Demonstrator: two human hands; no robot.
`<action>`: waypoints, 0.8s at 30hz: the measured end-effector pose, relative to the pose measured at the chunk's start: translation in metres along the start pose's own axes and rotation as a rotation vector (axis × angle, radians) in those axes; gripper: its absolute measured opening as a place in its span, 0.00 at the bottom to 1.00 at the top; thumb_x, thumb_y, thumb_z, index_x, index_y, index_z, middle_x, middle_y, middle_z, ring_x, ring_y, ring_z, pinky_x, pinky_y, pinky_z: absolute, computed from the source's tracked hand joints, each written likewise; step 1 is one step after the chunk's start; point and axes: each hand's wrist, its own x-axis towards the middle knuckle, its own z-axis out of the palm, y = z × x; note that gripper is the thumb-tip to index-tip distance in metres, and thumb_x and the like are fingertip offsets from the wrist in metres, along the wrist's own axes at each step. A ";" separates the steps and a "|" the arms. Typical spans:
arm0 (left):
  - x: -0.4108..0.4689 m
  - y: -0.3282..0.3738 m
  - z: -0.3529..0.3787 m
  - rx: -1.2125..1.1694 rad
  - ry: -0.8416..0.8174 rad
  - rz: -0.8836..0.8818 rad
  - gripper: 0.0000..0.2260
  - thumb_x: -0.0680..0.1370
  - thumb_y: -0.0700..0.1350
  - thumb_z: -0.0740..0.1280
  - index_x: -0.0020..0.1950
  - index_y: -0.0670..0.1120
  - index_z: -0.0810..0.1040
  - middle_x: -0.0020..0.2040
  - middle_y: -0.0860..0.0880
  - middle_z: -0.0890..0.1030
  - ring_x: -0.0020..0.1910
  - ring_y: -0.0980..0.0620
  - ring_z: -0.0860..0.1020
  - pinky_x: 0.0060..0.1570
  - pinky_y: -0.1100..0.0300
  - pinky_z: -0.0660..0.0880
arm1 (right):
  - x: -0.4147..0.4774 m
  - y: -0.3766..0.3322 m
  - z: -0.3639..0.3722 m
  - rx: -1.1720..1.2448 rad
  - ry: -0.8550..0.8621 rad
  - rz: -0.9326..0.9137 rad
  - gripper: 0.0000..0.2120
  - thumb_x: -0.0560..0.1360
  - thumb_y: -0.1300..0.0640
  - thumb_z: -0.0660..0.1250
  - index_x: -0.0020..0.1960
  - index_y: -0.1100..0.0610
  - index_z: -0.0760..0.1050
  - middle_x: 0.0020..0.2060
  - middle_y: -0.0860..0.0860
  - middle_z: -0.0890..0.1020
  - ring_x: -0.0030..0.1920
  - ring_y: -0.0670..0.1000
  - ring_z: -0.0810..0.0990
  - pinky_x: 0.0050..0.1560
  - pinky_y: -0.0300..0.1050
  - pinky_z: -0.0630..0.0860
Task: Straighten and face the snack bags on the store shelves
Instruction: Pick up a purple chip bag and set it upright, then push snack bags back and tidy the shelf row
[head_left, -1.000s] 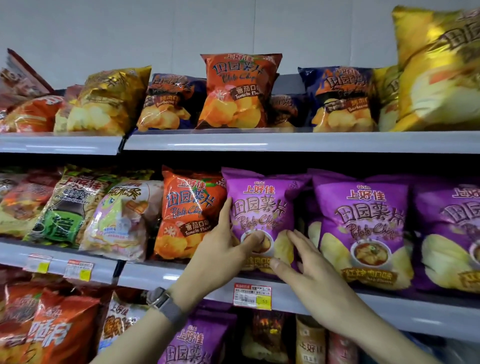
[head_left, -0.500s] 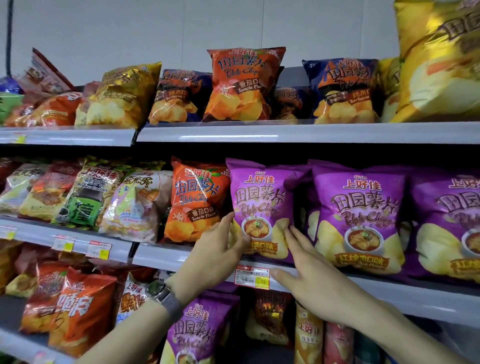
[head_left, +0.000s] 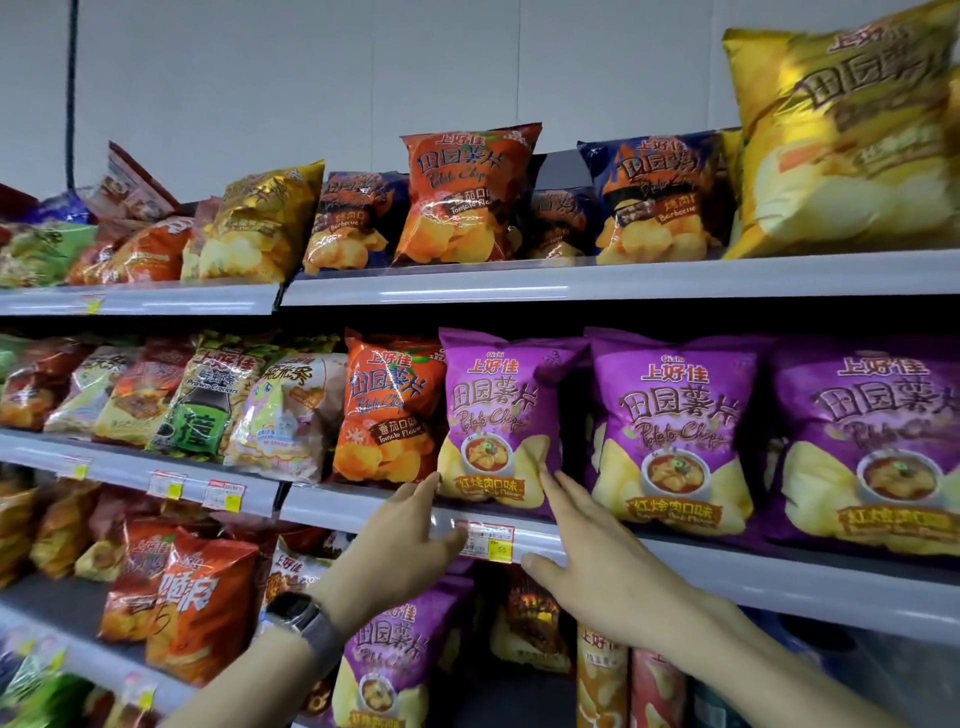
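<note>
Fingertips of left hand (head_left: 400, 540) and right hand (head_left: 597, 561) touch the purple bag (head_left: 498, 410).

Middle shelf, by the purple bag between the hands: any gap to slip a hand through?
One gap: the dark slot between the purple bag and the next purple bag on its right, just above the right hand. The other side is tight: the orange bag touches it, and bags farther left lean together.

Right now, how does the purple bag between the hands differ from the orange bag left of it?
The purple bag is taller than the orange bag and overlaps its right edge. The left hand and right hand touch the purple bag's lower corners; the orange bag is untouched. Both face out on one shelf.
</note>
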 end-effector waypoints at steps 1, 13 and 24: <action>-0.005 0.001 -0.001 0.006 0.007 0.002 0.32 0.83 0.56 0.66 0.84 0.46 0.61 0.77 0.49 0.70 0.74 0.48 0.70 0.71 0.57 0.67 | -0.005 -0.001 0.000 -0.019 0.013 -0.003 0.41 0.83 0.42 0.61 0.84 0.48 0.38 0.82 0.45 0.50 0.82 0.49 0.51 0.79 0.44 0.56; -0.066 -0.004 -0.024 0.187 0.104 -0.023 0.23 0.82 0.62 0.63 0.76 0.57 0.72 0.70 0.56 0.77 0.68 0.54 0.75 0.64 0.55 0.75 | -0.021 -0.063 0.014 -0.252 0.092 -0.121 0.23 0.83 0.37 0.54 0.73 0.47 0.68 0.66 0.43 0.74 0.67 0.48 0.70 0.68 0.46 0.66; -0.056 -0.114 -0.075 0.209 0.158 -0.111 0.25 0.77 0.67 0.61 0.70 0.58 0.76 0.61 0.58 0.84 0.57 0.54 0.82 0.55 0.52 0.81 | 0.066 -0.132 0.066 -0.202 0.194 -0.170 0.22 0.82 0.36 0.55 0.70 0.44 0.72 0.64 0.41 0.77 0.65 0.46 0.73 0.62 0.45 0.69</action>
